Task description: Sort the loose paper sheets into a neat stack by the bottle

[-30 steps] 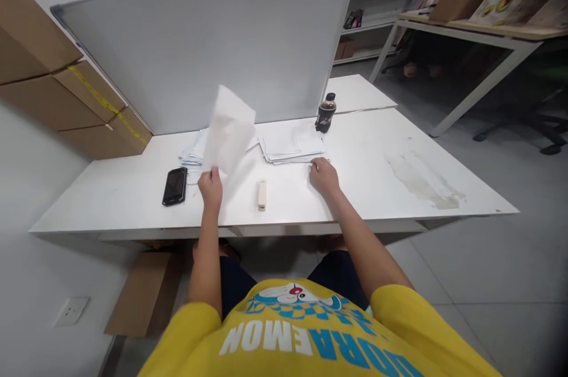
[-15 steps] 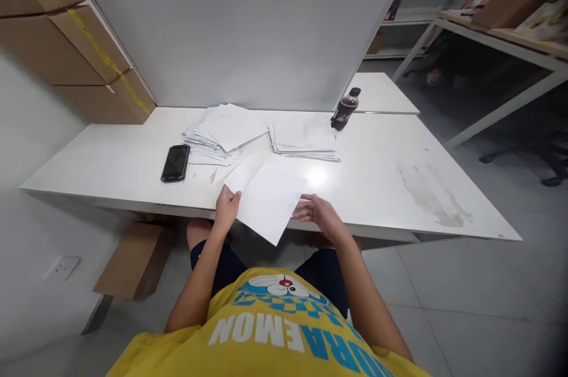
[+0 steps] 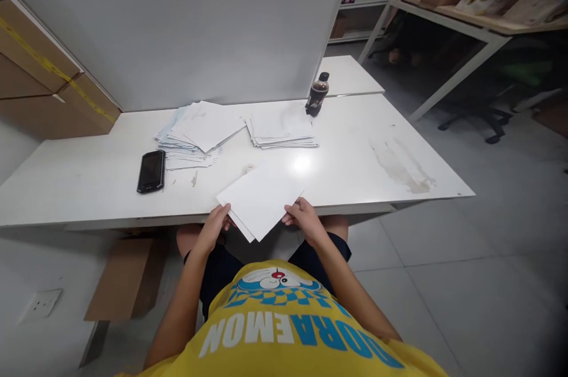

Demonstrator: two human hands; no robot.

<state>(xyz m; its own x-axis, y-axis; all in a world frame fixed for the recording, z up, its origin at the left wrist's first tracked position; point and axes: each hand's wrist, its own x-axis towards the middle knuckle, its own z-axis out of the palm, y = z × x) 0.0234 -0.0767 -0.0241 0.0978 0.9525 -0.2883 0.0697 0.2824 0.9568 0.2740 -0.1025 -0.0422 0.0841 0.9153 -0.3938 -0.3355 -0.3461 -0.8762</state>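
White sheets of paper lie tilted across the front edge of the white table, their near corners past it. My left hand pinches their left edge, thumb on top. At the right edge, my right hand grips the paper between thumb and fingers. Behind them is a neat paper stack, and left of that a messier, fanned pile. A black phone rests beside the fanned pile.
A dark bottle stands at the back of the table, by the grey partition. Cardboard boxes are at the back left; another box is below the table. Shelves and a second desk are at the right.
My right hand has closed on the paper's right edge. The sheets now overlap more closely, with their near corners almost together. The view has turned right.
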